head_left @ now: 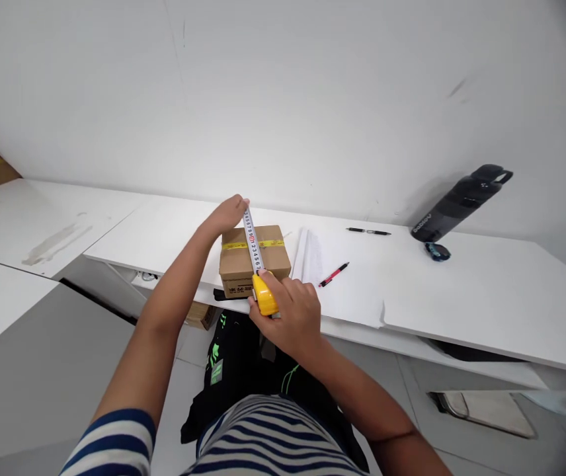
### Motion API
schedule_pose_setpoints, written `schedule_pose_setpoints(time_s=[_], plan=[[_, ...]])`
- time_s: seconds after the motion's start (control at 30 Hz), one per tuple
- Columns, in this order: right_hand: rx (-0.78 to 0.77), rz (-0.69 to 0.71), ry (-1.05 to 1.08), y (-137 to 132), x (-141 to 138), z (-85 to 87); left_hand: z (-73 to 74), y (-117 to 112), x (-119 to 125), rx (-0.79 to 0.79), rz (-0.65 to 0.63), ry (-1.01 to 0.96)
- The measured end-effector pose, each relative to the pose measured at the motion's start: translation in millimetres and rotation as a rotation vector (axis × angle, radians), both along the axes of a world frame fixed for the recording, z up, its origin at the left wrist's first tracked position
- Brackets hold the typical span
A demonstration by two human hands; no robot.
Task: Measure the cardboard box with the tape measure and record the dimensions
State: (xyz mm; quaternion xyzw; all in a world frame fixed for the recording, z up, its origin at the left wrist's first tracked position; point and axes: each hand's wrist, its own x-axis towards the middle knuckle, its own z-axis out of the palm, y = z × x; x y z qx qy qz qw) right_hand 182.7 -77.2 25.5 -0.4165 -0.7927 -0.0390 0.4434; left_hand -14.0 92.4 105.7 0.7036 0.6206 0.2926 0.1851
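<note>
Head view, as seen from my place in the room: a person in a striped top [273, 436] works at a white table [486, 277] set against a wall [283, 99]. One cardboard box [236, 264], banded with yellow tape, sits at the table's near edge. Across its top runs the blade [253, 241] of a tape measure [266, 295], from the near side to beyond the far side. Right hand [295, 311]: wrapped firmly about the yellow case, at the near edge of the box. Left hand [231, 213]: fingers drawn together, pinching the blade's far end; I cannot tell how the end hook sits. Right of the box: papers [352, 301] with a red-and-black pen [334, 274] on them. Farther back: a black pen [368, 231], a dark bottle [456, 203] near the wall, and a small dark object [437, 252] just beside its base
</note>
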Motion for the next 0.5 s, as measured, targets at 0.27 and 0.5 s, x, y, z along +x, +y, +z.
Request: schedule_pose_setpoints(time_s=[0.27,0.5], plan=[[-0.116,0.007,0.062,22.5,-16.0,-3.3,-21.7,-16.7,9.5,-0.089,-0.084,0.291],[-0.112,0.033,0.039,24.3,-12.7,-6.1,-23.3,-22.4,12.6,0.000,-0.001,0.195]])
